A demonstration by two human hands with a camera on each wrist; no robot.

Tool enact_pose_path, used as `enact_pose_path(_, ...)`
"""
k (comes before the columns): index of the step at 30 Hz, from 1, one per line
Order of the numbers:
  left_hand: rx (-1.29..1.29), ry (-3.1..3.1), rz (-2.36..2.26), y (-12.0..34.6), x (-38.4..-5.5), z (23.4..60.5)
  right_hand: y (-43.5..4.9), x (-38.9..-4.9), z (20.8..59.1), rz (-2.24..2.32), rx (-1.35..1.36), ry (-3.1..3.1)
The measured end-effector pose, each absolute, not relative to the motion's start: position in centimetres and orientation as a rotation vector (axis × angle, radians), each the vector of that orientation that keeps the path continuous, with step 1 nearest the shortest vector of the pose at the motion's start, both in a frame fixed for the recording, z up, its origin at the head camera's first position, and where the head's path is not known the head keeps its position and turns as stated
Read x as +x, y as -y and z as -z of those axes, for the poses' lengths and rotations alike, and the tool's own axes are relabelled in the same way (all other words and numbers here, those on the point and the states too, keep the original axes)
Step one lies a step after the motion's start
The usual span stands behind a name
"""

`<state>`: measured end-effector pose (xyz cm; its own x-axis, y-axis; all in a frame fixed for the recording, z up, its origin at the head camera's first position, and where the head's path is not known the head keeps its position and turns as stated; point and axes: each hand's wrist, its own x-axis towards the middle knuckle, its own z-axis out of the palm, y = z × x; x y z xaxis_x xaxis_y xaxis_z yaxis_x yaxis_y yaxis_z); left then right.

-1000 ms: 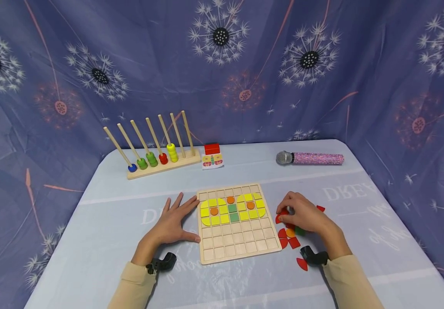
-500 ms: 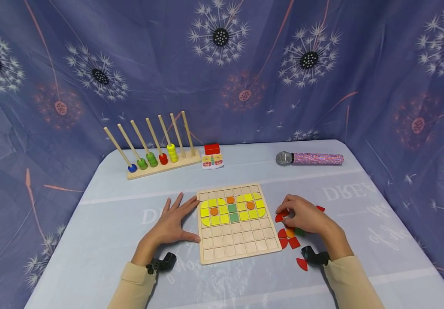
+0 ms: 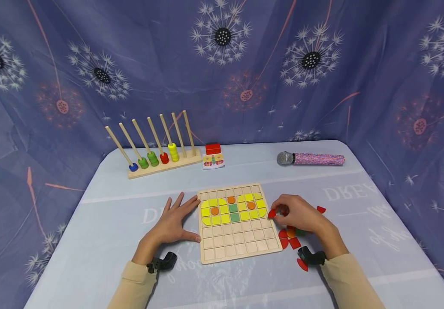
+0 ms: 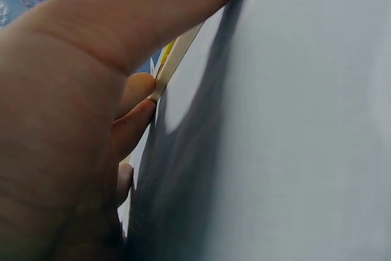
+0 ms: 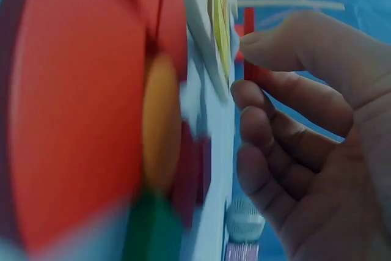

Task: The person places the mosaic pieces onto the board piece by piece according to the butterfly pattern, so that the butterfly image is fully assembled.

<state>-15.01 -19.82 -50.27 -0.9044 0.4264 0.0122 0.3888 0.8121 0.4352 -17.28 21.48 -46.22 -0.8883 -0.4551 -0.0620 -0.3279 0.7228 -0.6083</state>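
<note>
A square wooden grid board [image 3: 240, 249] lies mid-table. Yellow tiles [image 3: 215, 219] fill much of its upper half, with orange discs [image 3: 251, 205] and green squares [image 3: 235, 216] among them. My left hand [image 3: 170, 223] is spread flat, its thumb and fingertips at the board's left edge. Between thumb and fingers, my right hand [image 3: 302, 213] pinches a red quarter-circle tile [image 3: 271, 214] at the right edge. In the right wrist view that red tile [image 5: 249, 19] stands edge-on at the thumb tip. The board's lower rows hold bare squares.
Loose red tiles [image 3: 294, 243], an orange disc [image 3: 291, 232] and a partly hidden green piece [image 3: 301, 232] lie right of the board. Behind stand a peg rack with coloured beads [image 3: 164, 165] and a butterfly pattern card [image 3: 213, 161] by a red block. A glittery microphone [image 3: 310, 159] lies back right.
My right hand has moved left from the loose pile to the board's right edge, carrying the red quarter-circle tile. My left hand stays at the board's left edge.
</note>
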Motion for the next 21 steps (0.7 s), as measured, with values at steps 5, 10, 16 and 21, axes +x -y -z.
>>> enact_pose_path(5,0.654,-2.907,-0.668,19.8,-15.0,50.2,-18.5,-17.2,45.9,0.842,-0.726,-2.722)
enact_pose_path(10,0.652,-2.912,-0.666,19.7,-15.1,50.2,-15.6,-17.0,45.5,0.794,-0.82,-2.706)
enact_pose_path(16,0.667,-2.918,-0.682,19.7,-15.0,50.1,-12.7,-16.8,45.6,0.719,-0.941,-2.695)
enact_pose_path(21,0.661,-2.906,-0.677,19.7,-15.1,50.0,-10.3,-16.5,45.6,0.668,-1.047,-2.675)
